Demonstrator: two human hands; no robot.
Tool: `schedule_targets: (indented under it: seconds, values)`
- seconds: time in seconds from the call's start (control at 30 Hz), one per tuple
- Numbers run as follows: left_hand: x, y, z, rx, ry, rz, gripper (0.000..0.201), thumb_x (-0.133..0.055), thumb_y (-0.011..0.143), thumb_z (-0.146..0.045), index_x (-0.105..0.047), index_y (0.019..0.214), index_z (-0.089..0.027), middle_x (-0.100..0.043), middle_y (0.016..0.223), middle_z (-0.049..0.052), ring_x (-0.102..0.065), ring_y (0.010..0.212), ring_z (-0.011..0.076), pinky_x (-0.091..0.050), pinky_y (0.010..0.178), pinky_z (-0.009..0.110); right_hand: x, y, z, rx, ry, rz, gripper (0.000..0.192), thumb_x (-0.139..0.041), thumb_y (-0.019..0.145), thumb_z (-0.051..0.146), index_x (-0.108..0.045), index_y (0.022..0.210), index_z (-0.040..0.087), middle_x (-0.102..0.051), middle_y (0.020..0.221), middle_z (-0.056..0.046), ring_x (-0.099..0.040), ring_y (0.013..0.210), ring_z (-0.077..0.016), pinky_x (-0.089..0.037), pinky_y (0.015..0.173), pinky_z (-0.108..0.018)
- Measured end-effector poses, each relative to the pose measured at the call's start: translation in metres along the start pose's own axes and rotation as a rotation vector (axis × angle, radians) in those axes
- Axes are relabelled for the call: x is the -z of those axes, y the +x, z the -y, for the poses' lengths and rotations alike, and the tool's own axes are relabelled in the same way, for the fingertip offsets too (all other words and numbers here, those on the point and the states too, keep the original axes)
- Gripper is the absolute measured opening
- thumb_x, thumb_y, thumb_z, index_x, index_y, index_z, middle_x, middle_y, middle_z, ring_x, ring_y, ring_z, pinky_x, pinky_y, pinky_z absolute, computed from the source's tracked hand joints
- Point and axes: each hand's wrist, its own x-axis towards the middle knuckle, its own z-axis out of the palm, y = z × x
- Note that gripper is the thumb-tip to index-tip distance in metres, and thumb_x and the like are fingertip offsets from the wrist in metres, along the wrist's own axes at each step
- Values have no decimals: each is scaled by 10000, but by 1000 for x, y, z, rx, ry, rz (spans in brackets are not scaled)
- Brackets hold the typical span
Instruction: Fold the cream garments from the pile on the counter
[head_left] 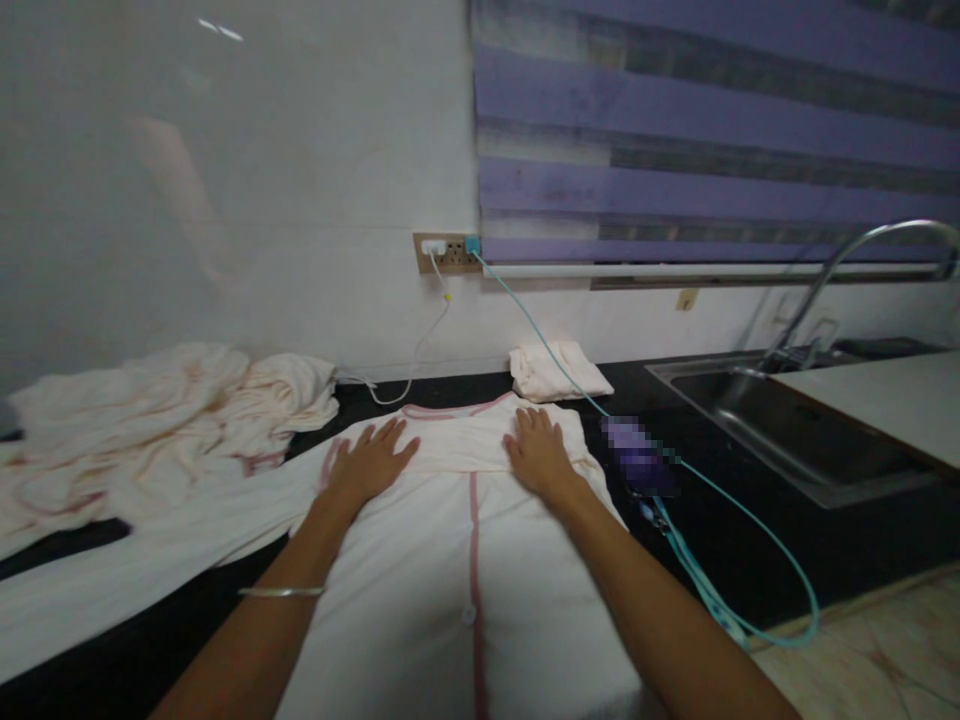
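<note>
A cream garment with pink trim lies spread flat on the black counter in front of me. My left hand rests flat on its upper left part, fingers spread. My right hand presses flat on the upper right part, near the pink neckline. Neither hand holds anything. A thin bracelet circles my left wrist.
A heap of crumpled cream clothes lies at the left. A folded cloth sits by the wall. A teal cable runs from the wall socket to a blurred device. A steel sink with tap is at the right.
</note>
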Motion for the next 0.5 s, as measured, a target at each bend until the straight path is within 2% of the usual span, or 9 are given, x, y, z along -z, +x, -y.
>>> schedule_targets:
  seconds: [0.07, 0.13, 0.37, 0.5]
  values:
    - [-1, 1, 1, -10, 5, 3, 685, -231, 1024, -590, -299, 1647, -316, -211, 1744, 7, -209, 1594, 385, -185, 1230, 727, -3, 6, -11, -121, -66, 42, 671, -298, 1083, 482, -305, 1641, 110, -232, 1720, -192, -128, 1601, -384, -143, 1254, -616]
    - [-2, 1, 2, -15, 8, 2, 683, -235, 1025, -587, -299, 1648, -313, -206, 1744, 9, -207, 1594, 389, -187, 1230, 725, -3, 10, -21, -165, -117, 94, 718, -267, 1074, 554, -300, 1652, 129, -178, 1739, -170, -89, 1606, -402, -93, 1262, -611]
    - [-3, -5, -8, 11, -23, -5, 751, -264, 1005, -627, -288, 1656, -254, -211, 1741, 40, -205, 1589, 421, -188, 1230, 738, -5, 22, -42, -121, -204, 181, 755, -225, 1057, 620, -222, 1682, 196, -80, 1763, -111, -23, 1619, -369, -100, 1266, -574]
    - [-3, -8, -16, 19, -32, -39, 756, -264, 1004, -616, -304, 1653, -230, -225, 1738, 50, -200, 1581, 450, -190, 1225, 748, 4, 30, -38, -139, -223, 248, 748, -258, 1051, 602, -244, 1674, 188, -107, 1758, -134, -73, 1611, -389, -125, 1246, -624]
